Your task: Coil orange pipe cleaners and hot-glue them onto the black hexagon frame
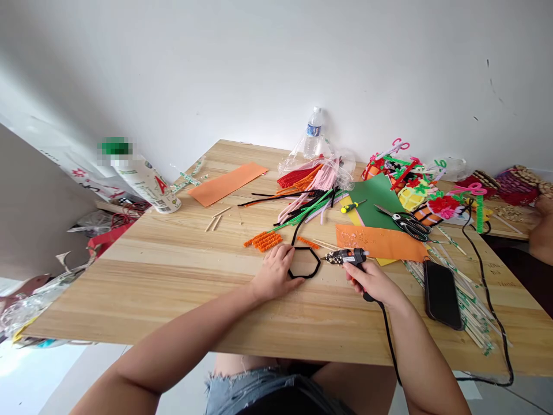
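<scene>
On the table in front of me lies a black pipe cleaner bent into an angular loop, with one long end running up and away. My left hand holds the loop's left side, thumb below and fingers above. A black hot glue gun is gripped in my right hand. Its nozzle points left and is close to or touching the loop's right corner; I cannot tell which. Just beyond the loop sit coiled orange pipe cleaners, and a short orange coil rests beside the long black end.
Bundled pipe cleaners lie farther back near a water bottle. Scissors, a screwdriver and green card are to the right, with a phone and the glue gun's cord. Another person's arm shows far right.
</scene>
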A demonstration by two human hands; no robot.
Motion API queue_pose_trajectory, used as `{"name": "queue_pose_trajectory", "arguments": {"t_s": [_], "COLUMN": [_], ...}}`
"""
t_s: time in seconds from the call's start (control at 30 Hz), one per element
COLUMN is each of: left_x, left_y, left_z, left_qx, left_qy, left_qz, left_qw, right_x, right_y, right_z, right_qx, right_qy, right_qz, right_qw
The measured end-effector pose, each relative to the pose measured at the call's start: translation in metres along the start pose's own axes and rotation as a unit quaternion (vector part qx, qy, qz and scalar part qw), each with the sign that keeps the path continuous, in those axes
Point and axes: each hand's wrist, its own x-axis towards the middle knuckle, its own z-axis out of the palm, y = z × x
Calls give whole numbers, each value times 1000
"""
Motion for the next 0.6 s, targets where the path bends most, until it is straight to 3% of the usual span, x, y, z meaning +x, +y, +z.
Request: {"name": "queue_pose_trajectory", "arguments": {"t_s": [0.6], "left_x": [1], "left_y": [2], "left_z": [-3], "left_qx": [7], "left_qy": [-7], "left_qz": [0], "left_qw": [1000], "right_x": [1], "right_y": [6], "right_z": [1], "right_qx": [-57], "right_qy": [13], "right_qz": [1], "right_qw": [998]}}
